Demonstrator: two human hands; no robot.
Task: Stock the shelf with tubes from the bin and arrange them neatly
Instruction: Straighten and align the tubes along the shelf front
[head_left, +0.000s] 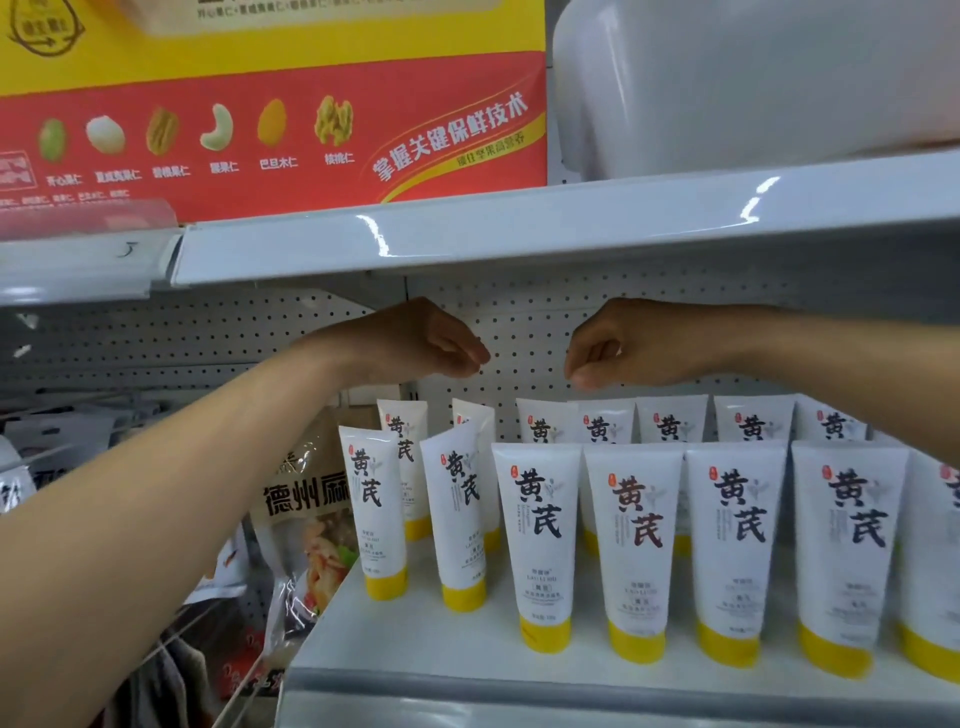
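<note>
Two rows of tubes (535, 519) stood cap-down on the shelf (395, 644), just below the fingers (470, 358). Both left hand (431, 338) and right hand (618, 343) hovered apart, fingers curled inward, holding nothing.

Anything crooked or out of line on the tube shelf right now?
Yes. The second front-row tube from the left stands tilted, its top edge slanted, unlike the upright tubes to its right. The back-row tube behind it leans too. No spill or damage visible.
</note>
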